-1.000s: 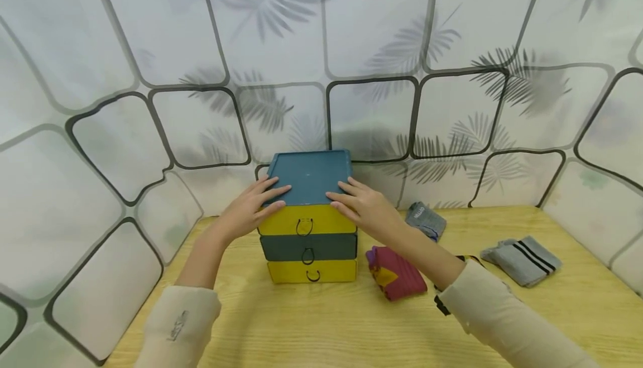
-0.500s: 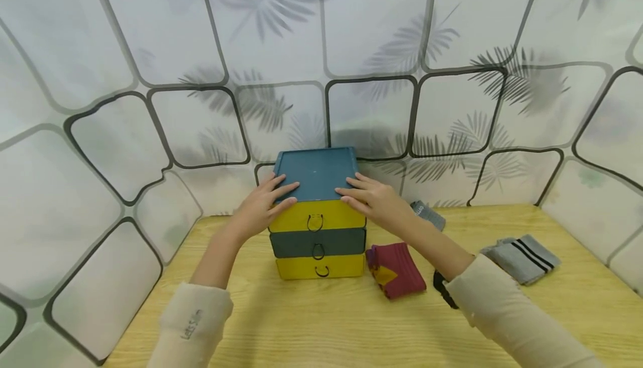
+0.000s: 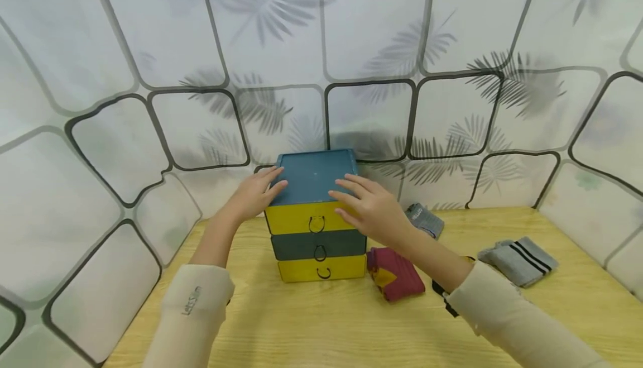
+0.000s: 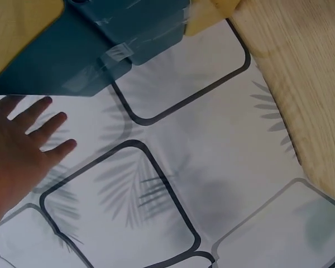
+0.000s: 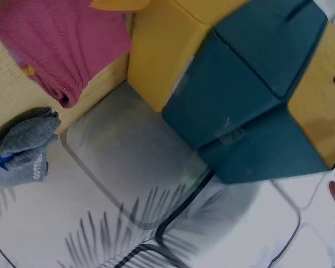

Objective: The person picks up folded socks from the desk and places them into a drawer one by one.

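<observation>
A small drawer unit (image 3: 316,217) with a teal top and three ring-pull drawers (yellow, dark grey, yellow) stands on the wooden table (image 3: 321,323) against the wall. My left hand (image 3: 258,189) lies with straight fingers on the top's left front corner. My right hand (image 3: 354,203) is spread open at the top's right front edge, over the upper yellow drawer; I cannot tell whether it touches. The left wrist view shows the left hand (image 4: 19,148) flat beside the teal unit (image 4: 84,50). The right wrist view shows the unit (image 5: 240,100) from its side.
A folded red sock (image 3: 394,273) lies right beside the unit's right side, also visible as the red sock (image 5: 61,39). A grey rolled sock (image 3: 424,220) sits behind it, and a grey striped sock (image 3: 517,259) lies farther right. The patterned wall (image 3: 321,49) encloses the table.
The drawer unit has shifted slightly right, closer to the red sock. My right hand has slid from the top toward its front edge; my left hand has moved to the left corner.
</observation>
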The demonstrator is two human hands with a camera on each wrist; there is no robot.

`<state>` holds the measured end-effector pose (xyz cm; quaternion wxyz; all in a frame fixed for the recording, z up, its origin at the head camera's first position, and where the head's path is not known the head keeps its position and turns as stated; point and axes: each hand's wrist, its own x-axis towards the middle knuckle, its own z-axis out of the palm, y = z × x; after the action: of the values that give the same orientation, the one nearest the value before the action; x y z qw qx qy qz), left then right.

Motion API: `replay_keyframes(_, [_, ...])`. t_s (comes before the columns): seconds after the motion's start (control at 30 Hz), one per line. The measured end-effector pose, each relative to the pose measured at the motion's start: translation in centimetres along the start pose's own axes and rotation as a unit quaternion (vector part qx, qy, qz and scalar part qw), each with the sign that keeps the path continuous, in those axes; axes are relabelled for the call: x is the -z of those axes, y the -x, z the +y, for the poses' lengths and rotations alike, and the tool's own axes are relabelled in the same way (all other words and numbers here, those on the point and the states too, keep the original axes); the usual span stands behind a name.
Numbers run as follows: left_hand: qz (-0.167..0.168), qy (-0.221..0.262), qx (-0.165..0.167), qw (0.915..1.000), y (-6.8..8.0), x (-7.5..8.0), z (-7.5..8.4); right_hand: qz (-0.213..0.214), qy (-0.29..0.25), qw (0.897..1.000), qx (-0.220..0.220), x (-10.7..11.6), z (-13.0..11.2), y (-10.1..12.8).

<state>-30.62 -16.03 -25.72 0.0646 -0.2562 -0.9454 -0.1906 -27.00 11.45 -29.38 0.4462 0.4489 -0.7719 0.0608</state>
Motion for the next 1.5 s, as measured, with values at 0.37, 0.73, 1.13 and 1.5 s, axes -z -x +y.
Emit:
replay_keyframes(0.37, [-0.057,-0.031,0.102,0.9926,-1.0,0.0,-1.0,-0.002,0.122,0.987,0.104,-2.5,-3.0,0.7])
replay_keyframes(0.73, [-0.073,-0.008,0.130,0.9888,-1.0,-0.2,-0.7,0.044,0.105,0.987,0.114,-3.8,-3.0,-0.1])
replay_keyframes(1.13, [-0.069,0.165,0.124,0.9761,-0.9,-0.8,-1.1,0.058,0.106,0.984,0.131,-2.8,-3.7,-0.4])
replay_keyframes(1.5, [-0.082,0.174,0.127,0.9731,-0.7,-0.6,-1.0,0.062,0.103,0.985,0.128,-0.9,-5.6,0.1])
